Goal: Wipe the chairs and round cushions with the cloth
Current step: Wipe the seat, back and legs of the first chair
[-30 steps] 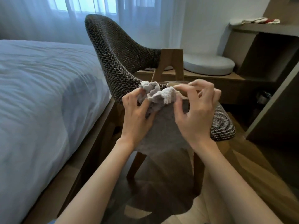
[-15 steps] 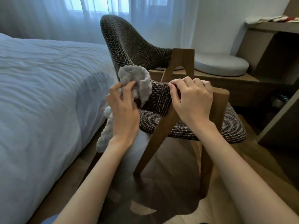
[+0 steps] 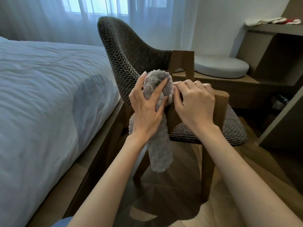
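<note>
Concealed and indistinct regions. The near armrest of the chair (image 3: 131, 51) lies largely under the cloth (image 3: 158, 148), the left hand (image 3: 146, 110) and the right hand (image 3: 195, 102), whose fingertips curl out of sight over it. A wooden post (image 3: 182, 61) hides part of the round cushion (image 3: 221, 66). The folded fabric (image 3: 272, 21) on the shelf and the dark object (image 3: 278, 100) below it cannot be identified.

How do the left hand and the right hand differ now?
The left hand grips the cloth; the right hand grips the arm of the chair. The left hand's fingers spread; the right hand's fingers curl together. Both are at the same chair arm.
</note>
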Motion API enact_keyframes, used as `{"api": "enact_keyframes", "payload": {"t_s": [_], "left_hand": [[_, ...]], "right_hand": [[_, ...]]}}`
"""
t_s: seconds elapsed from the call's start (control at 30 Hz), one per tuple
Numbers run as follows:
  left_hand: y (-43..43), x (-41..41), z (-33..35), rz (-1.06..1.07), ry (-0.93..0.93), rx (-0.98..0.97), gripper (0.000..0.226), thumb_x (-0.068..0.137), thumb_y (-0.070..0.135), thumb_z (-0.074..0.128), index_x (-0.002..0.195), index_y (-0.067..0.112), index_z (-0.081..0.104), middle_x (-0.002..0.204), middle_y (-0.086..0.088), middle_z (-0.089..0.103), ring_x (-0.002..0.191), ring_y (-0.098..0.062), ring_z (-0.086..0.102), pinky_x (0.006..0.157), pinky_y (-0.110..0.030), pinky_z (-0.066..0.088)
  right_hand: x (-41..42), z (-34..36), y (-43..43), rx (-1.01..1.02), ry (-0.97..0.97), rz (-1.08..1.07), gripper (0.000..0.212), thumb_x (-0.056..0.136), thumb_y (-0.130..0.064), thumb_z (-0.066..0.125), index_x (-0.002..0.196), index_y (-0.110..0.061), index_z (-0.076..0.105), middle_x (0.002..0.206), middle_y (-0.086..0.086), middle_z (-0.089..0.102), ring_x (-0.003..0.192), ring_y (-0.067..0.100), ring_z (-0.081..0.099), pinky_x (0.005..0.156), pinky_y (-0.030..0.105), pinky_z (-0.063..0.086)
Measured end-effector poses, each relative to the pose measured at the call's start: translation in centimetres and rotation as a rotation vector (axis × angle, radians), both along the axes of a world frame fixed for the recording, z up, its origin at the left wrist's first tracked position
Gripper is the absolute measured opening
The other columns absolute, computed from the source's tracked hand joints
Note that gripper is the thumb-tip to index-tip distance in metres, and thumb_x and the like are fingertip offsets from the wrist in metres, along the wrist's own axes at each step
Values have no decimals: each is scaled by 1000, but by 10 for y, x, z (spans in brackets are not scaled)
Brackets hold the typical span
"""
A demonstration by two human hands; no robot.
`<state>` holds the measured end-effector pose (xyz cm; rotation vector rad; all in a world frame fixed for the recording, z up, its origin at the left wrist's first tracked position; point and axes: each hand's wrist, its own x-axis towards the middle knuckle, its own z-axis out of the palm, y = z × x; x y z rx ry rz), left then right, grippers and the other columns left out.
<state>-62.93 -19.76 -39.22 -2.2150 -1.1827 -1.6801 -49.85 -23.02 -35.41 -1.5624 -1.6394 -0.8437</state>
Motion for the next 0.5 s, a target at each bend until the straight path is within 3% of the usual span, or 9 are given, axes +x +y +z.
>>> {"api": "enact_keyframes", "payload": {"t_s": [0.23,0.37,0.43,0.5], "left_hand": [[10,4,-18,-6,-118,101,36,97,18,51,130,5,56,120,-1,29,113,-20,41,107,-18,31],[19,-4,-36,18,-172,117,25,99,14,46,121,8,57,109,-3,34,96,-18,47,89,-19,40],[21,-9,-49,61,-202,58,18,96,8,47,112,9,53,108,-4,37,92,-15,47,83,-17,39],[18,-13,-60,134,-370,-131,17,94,2,47,107,2,58,106,-2,43,87,-2,46,83,-13,37]], "right_hand": [[1,-3,3,63,-7,-10,33,101,-31,39,99,-19,69,89,-2,70,81,19,61,77,31,33],[1,-4,6,76,9,-21,34,101,-31,39,98,-20,71,90,-2,71,81,18,61,78,31,33],[0,-5,7,87,15,-22,33,100,-31,40,97,-20,71,89,-2,71,81,18,62,79,31,34],[0,-5,7,98,14,-30,32,99,-30,41,96,-20,71,88,-2,71,80,18,61,79,31,35]]}}
